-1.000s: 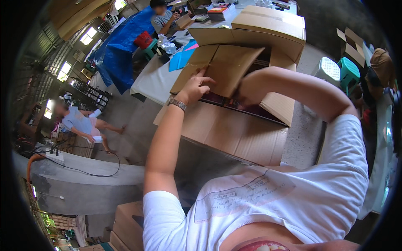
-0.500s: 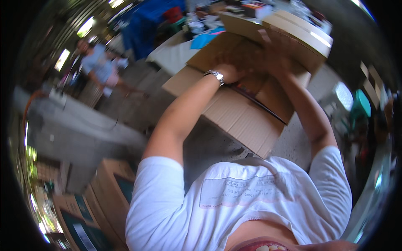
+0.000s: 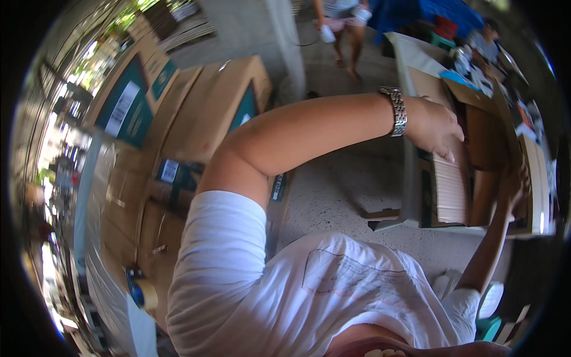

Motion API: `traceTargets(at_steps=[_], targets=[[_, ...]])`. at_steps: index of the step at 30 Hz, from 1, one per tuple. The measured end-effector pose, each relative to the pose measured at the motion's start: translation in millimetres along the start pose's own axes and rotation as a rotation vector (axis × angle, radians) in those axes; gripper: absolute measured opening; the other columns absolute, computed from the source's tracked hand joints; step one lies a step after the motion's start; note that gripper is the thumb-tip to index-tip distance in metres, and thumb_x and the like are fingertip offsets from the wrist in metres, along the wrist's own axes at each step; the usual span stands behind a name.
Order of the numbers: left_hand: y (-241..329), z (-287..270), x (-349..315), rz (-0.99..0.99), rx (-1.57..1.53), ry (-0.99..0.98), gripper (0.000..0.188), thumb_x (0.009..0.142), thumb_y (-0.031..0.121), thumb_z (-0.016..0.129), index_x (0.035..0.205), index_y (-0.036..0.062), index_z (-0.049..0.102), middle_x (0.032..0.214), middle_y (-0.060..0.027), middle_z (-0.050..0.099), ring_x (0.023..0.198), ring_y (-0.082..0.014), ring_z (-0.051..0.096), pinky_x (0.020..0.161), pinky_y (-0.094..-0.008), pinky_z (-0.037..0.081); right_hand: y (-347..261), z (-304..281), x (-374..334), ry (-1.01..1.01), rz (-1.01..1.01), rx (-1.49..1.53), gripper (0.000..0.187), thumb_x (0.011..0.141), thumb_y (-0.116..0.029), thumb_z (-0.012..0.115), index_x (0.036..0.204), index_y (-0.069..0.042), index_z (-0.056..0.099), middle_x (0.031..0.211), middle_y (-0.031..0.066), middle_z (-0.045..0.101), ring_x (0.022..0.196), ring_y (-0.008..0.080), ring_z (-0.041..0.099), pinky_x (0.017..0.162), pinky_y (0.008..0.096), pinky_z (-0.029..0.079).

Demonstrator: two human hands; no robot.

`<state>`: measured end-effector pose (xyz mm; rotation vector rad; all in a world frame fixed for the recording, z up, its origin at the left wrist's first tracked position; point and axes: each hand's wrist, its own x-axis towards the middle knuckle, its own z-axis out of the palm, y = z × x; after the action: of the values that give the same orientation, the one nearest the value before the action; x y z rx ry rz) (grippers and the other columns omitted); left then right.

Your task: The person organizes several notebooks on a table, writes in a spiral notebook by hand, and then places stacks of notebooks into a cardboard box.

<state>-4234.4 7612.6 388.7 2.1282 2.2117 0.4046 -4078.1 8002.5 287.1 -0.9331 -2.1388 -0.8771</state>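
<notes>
An open cardboard box (image 3: 452,190) stands at the right with its flaps raised and folded out. My left hand (image 3: 431,128), with a metal-band watch (image 3: 394,112) on the wrist, hovers over the box's left flap. Its fingers are loosely bent and apart, with nothing held. My right hand (image 3: 513,187) is at the right side of the box, against the cardboard. Blur hides whether its fingers grip that side. Brown inner walls show in the box, but what lies at its bottom is hidden.
Large taped cartons (image 3: 208,113) with green panels are stacked at the left. A tape roll (image 3: 143,291) sits at their near edge. One person (image 3: 345,18) walks at the back; another person (image 3: 485,44) is at the far right, by a cluttered table. A concrete pillar (image 3: 279,47) stands behind the cartons.
My view has swung left, bringing the cartons into sight and shifting the box right. My left hand has come out of the box to its left flap; my right hand has moved to its right side.
</notes>
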Motion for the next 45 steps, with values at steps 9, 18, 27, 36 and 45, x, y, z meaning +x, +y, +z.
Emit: traceTargets(at_steps=[9,18,27,36,45], targets=[[121.1,-72.0,-335.1,-0.444,0.324,0.159,0.055,0.087,0.038,0.063,0.132,0.0075,0.053,0.125,-0.0124,0.059,0.114,-0.0314,0.055,0.099,-0.04,0.041,5.1,-122.0,-45.5,0.268,-0.17,0.509,0.047,0.091,-0.049,0.057,0.127,-0.019,0.06,0.131,0.0076,0.058,0.125,0.0291,0.05,0.105,0.0467,0.034],[323.9,-92.8,-659.6,-1.539,0.038,0.257,0.044,0.092,0.031,0.064,0.122,-0.0008,0.058,0.12,-0.0142,0.061,0.11,-0.0215,0.058,0.097,-0.0335,0.044,-220.0,-469.7,-212.1,-0.266,-0.643,1.922,0.03,0.094,-0.018,0.057,0.119,-0.003,0.063,0.121,0.0114,0.063,0.113,0.0223,0.058,0.096,0.035,0.045],[440.4,69.7,-765.7,-1.63,-0.157,0.59,0.039,0.088,0.014,0.066,0.124,0.0053,0.055,0.113,-0.0147,0.058,0.094,-0.0245,0.062,0.08,-0.0363,0.049,-321.8,-754.9,-424.6,-0.395,-1.768,2.245,0.025,0.076,-0.011,0.069,0.1,-0.008,0.067,0.103,0.0094,0.066,0.102,0.0255,0.062,0.087,0.0356,0.049],[458.8,131.3,-737.8,-1.367,-0.476,1.491,0.056,0.096,0.011,0.05,0.147,0.0051,0.027,0.137,-0.0169,0.045,0.122,-0.025,0.047,0.103,-0.0377,0.038,-344.7,-792.0,-487.5,0.237,-1.679,1.91,0.027,0.074,-0.024,0.07,0.09,-0.005,0.061,0.093,0.0089,0.062,0.094,0.0275,0.059,0.079,0.0362,0.049],[446.5,119.6,-740.4,-1.595,-0.466,1.305,0.055,0.081,0.002,0.058,0.135,-0.0038,0.047,0.126,-0.0166,0.055,0.11,-0.0241,0.054,0.099,-0.037,0.042,-360.8,-721.6,-461.2,-0.141,-1.578,1.849,0.035,0.075,-0.024,0.072,0.097,-0.003,0.056,0.096,0.0141,0.057,0.079,0.0331,0.063,0.067,0.0427,0.053]])
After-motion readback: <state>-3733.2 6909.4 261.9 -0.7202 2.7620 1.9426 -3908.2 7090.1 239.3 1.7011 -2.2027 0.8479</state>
